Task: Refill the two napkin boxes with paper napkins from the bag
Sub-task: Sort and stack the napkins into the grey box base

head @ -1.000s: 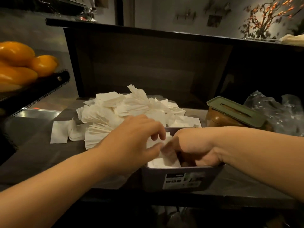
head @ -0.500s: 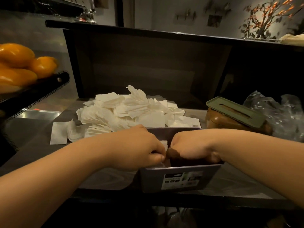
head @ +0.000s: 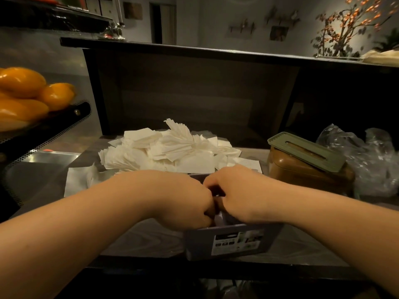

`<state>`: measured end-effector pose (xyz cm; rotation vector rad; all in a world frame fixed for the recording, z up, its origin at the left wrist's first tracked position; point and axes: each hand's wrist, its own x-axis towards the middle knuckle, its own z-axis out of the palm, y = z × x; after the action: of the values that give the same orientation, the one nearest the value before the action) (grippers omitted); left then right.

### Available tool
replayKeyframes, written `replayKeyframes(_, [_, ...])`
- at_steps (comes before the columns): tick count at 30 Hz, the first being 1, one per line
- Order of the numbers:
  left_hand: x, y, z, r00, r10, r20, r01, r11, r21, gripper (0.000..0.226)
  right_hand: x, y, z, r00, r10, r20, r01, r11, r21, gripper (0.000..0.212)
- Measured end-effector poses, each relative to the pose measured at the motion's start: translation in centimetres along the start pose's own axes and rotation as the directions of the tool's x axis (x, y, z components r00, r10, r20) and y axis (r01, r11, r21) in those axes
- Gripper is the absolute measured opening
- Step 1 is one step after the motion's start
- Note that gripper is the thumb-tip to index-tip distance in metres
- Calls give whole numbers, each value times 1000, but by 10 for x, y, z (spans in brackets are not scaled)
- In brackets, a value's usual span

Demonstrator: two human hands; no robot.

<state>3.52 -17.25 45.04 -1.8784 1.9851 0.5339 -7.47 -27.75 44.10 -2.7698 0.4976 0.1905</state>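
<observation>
Both hands are pushed down into the open grey rectangular plastic napkin box (head: 233, 242), knuckles up and almost touching. The left hand (head: 185, 203) and the right hand (head: 235, 190) have their fingers curled downward inside the box; whether they grip napkins or only press cannot be told, since the fingertips and the box contents are hidden.

The loose heap of white folded paper napkins (head: 168, 152) lies just beyond the hands. The second box, brown with a slotted green lid (head: 306, 156), stands to the right of the right hand, lid on. The crumpled clear plastic bag (head: 367, 160) lies further right.

Risks, as judged:
- Downward pressure may crease or jam the stack.
- The box stands near the counter's front edge; an uneven push may tip or slide it off.

The printed label (head: 237, 242) on the box front is too small and blurred to read. No brand is legible.
</observation>
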Motion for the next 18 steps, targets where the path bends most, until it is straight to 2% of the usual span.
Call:
replayKeyframes(5, [-4,-2,1,998,6,-65,-10,997,-70,29,3,4,-2,985,-62,162,64,998,-5,28])
replayKeyframes(7, [-9,-5,-2,977,-2,-213,-14,997,-72,27,1,4,-19,988,-92,122,95,995,-16,23])
replayKeyframes(9, [-16,-12,-11,894,-39,-446,-11,994,-110,25,0,3,-44,990,-132,-46,130,991,-39,21])
replayKeyframes(11, [-19,-20,-23,751,-91,-655,-64,976,-209,20,-1,5,-68,974,-124,-191,142,986,87,18])
replayKeyframes(12, [-16,-25,-29,685,-137,-715,-96,956,-276,16,0,8,-77,966,-114,-231,148,979,138,15])
replayKeyframes(13, [-11,-30,-32,640,-195,-743,-113,933,-341,14,4,15,-83,961,-102,-258,142,980,141,14])
replayKeyframes(15, [8,-40,-34,606,-287,-742,-92,901,-424,12,16,34,-86,964,-67,-259,74,997,17,14])
replayKeyframes(18, [44,-55,-27,639,-368,-676,-52,855,-516,14,35,69,-77,991,29,-128,-41,995,-91,24])
